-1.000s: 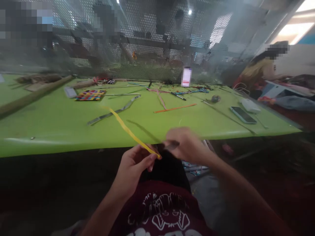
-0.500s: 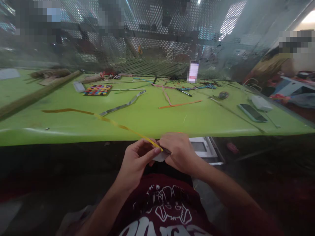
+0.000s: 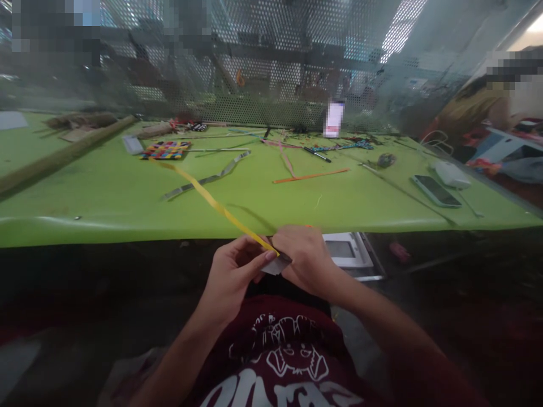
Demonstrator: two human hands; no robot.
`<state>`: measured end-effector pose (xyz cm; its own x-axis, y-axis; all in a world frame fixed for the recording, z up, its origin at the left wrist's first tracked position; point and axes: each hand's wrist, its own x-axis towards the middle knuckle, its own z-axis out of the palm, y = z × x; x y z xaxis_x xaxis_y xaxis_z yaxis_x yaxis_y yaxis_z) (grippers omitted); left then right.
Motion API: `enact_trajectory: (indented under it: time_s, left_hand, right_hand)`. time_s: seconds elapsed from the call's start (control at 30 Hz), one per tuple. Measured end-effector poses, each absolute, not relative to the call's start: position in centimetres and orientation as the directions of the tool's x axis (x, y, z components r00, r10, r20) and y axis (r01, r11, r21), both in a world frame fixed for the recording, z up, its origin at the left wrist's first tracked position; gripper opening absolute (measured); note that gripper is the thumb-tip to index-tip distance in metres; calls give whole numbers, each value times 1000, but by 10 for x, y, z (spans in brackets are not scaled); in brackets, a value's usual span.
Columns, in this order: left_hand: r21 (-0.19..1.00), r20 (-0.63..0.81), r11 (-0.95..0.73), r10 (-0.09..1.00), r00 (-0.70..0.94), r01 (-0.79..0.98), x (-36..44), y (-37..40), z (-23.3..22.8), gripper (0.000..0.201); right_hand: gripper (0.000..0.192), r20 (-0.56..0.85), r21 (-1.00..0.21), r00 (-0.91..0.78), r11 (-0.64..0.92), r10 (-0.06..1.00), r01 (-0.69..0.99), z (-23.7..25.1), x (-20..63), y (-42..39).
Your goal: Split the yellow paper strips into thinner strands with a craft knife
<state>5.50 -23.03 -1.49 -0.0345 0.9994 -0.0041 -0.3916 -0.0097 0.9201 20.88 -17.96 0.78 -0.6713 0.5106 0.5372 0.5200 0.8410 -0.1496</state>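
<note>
While both hands meet just below the desk's near edge, the left hand (image 3: pixel 235 271) pinches the near end of a long yellow strip (image 3: pixel 212 202) betw. thumb & fingers. That strip runs up & away to the left, rising over the green desk (image 3: pixel 106 198), its far end near a multicoloured woven mat (image 3: pixel 165 150). Right hand (image 3: pixel 307 257) is clenched round a small grey tool (image 3: pixel 275 265), flat blade-like tip, pressed right at the strip's near end where the left fingers grip it; can't tell exactly what the tool is. Hands touching each other at that spot, over the lap, maroon printed shirt (image 3: pixel 284 362) below.

On the desk: grey strip (image 3: pixel 207 178) lying just beside the yellow one, orange strip (image 3: pixel 310 176) further right, pink strips (image 3: pixel 287 161) behind it, a pen (image 3: pixel 317 154) nr the back. Phone (image 3: pixel 436 191) face-up at the right, white object (image 3: pixel 450 174) just behind it. Long wooden pole (image 3: pixel 63 155) at far left. Perforated metal screen (image 3: pixel 271 68) along the back. Another person's yellow sleeve (image 3: pixel 466 110) at far right. Under the desk edge, a white-framed box (image 3: pixel 345 251) just right of the hands.
</note>
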Motion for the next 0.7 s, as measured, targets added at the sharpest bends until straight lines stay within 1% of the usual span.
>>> enact_trajectory:
  time_s: [0.27,0.57,0.7]
  left_hand:
    - [922,23,-29,1000,-22,-386,54,-231,-17,10]
    - [894,1,15,999,35,-448,55,-231,-16,11]
    - [894,-13,31,999,44,-446,56,-231,-15,10]
  right_hand:
    - [14,550,-177,-673,856,495,485,7,208,-180]
    - [13,607,-226,-642,876,469,426,8,211,-182]
    - [16,616,-217,-635,875,466,433,6,211,-182]
